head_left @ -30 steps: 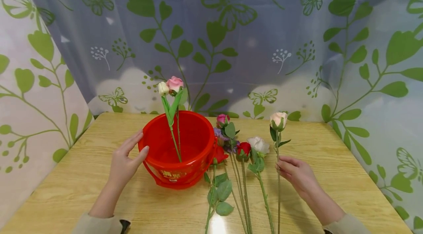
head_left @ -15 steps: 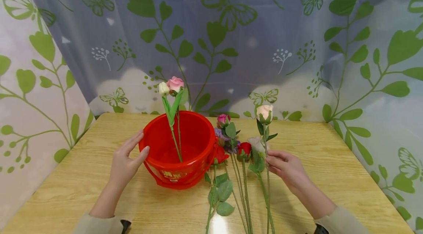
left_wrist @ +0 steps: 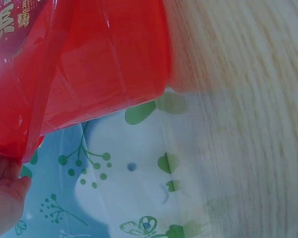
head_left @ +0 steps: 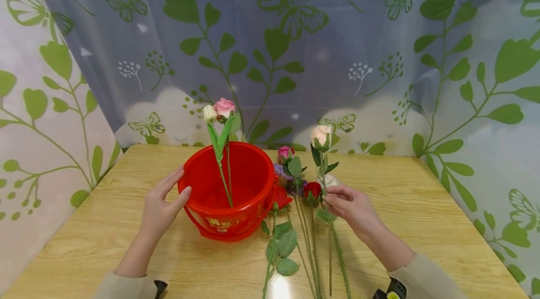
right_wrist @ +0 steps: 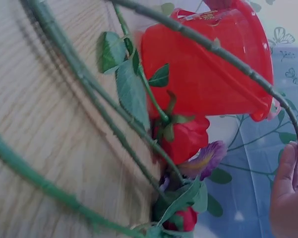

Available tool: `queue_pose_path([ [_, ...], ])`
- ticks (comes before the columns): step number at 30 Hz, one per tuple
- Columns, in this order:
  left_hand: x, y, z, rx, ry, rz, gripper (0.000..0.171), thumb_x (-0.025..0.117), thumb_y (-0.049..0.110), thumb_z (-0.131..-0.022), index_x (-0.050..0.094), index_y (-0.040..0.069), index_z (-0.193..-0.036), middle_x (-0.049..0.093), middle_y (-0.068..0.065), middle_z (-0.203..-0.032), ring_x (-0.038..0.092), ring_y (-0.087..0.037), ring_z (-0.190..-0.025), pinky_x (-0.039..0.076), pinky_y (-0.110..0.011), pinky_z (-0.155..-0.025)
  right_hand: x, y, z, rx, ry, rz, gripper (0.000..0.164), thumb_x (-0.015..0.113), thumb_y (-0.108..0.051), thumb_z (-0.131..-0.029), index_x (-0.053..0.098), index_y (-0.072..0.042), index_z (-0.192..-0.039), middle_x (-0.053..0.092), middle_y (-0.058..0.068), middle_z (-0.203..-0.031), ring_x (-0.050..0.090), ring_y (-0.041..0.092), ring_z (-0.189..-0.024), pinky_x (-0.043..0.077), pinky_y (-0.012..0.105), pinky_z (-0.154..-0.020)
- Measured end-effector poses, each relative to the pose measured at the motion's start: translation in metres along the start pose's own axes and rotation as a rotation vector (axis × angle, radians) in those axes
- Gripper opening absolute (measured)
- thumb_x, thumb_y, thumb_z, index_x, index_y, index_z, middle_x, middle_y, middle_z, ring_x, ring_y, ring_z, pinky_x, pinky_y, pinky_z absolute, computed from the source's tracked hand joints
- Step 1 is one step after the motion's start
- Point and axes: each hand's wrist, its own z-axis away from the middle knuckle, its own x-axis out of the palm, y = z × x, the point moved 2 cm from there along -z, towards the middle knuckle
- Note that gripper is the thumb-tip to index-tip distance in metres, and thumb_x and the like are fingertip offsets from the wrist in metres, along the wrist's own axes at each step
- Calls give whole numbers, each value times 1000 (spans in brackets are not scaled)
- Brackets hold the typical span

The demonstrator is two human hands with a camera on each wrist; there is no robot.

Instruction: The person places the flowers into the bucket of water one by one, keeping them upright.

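The right hand (head_left: 353, 209) holds a peach rose (head_left: 321, 138), seemingly mid-stem.

Right of centre in the head view, a leafy, pale peach rose (head_left: 321, 136) stands nearly upright, its stem pinched by the right hand (head_left: 352, 208). At centre left, a round red bucket (head_left: 251, 181) sits upright, the left hand (head_left: 158, 206) touching its rim, a pink rose (head_left: 224, 107) and cream tulip (head_left: 209, 114) leaning inside.

Bright, even light; glare whitens the table (head_left: 105, 214) toward its near edge; both wrist views look hazy, dimmer.
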Motion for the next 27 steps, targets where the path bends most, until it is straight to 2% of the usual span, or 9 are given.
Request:
queue_pose_path([
  [6, 0, 1, -1, -1, -3, 2, 39, 67, 1, -73, 58, -7, -111, 56, -15, -116, 49, -9, -109, 33, -8, -87, 12, -7, -4, -15, -35, -2, 24, 56, -1, -84, 51, 5, -107, 57, 3, -86, 58, 13, -78, 49, 28, -73],
  [12, 1, 1, -2, 3, -5, -2, 39, 67, 0, -73, 58, -7, -111, 56, -15, -116, 50, -16, -109, 33, -9, -87, 22, -15, -8, -29, -38, 6, 29, 54, 2, -84, 48, 10, -111, 56, 3, -87, 57, 11, -78, 49, 24, -71],
  [19, 1, 1, -1, 11, -2, 0, 39, 67, 0, -73, 58, -8, -110, 56, -16, -115, 49, -10, -109, 33, -8, -87, 31, -26, -15, -67, -55, -30, 26, 51, 5, -84, 47, 11, -110, 57, 4, -85, 58, 10, -77, 48, 22, -70],
  [27, 0, 2, -2, 43, 17, -2, 38, 67, 0, -72, 59, -9, -108, 57, -18, -113, 49, -4, -107, 34, -9, -87, 40, -48, -18, -135, -65, -101, 20, 50, 6, -85, 51, 4, -104, 56, 2, -83, 57, 10, -74, 49, 22, -68],
])
